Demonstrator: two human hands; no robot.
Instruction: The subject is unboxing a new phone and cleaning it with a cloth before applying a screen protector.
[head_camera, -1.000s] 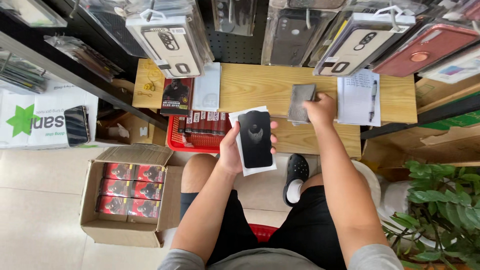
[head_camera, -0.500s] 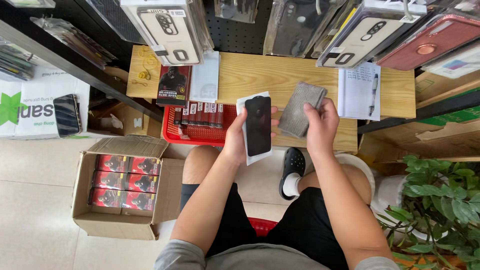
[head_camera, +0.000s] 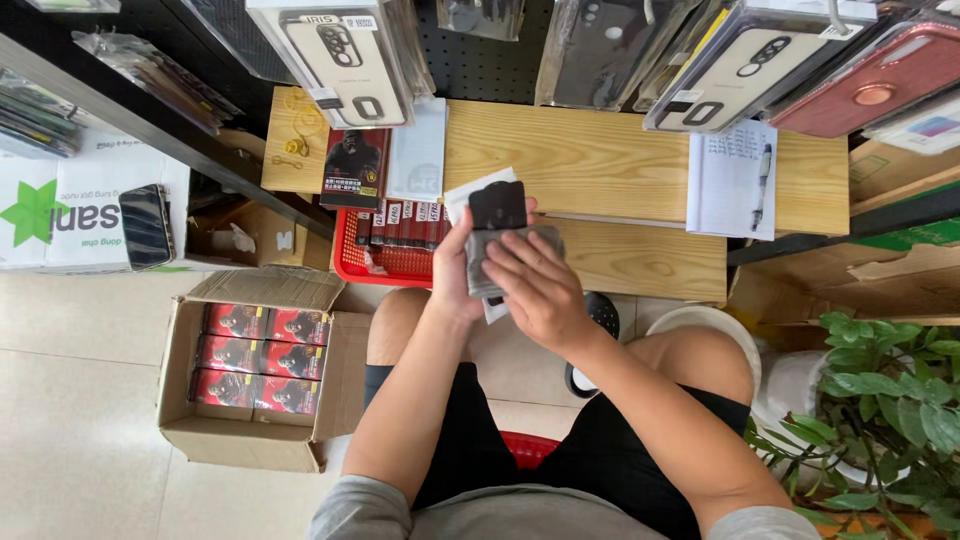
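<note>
Head view: both hands (head_camera: 520, 275) hold phone (head_camera: 497, 206).

a phone-accessory shop: packaged phone cases (head_camera: 340, 50) hang on pegboard (head_camera: 490, 65).

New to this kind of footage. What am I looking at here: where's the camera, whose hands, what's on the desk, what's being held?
There is no machine here. A person sits on a stool, and the single camera is worn on their head, looking straight down, so the arms coming up from the bottom edge are their own.

The left hand holds a black phone with a white sheet behind it. The right hand presses a grey cloth against the phone's lower part.

In front is a wooden desk. On it lie a notepad with a pen, a dark flat box and a white packet. A red basket of small boxes sits at the desk's near edge.

On the floor to the left is an open cardboard box holding red packs. Phone cases in clear packs hang along the top. A potted plant stands at the right.
</note>
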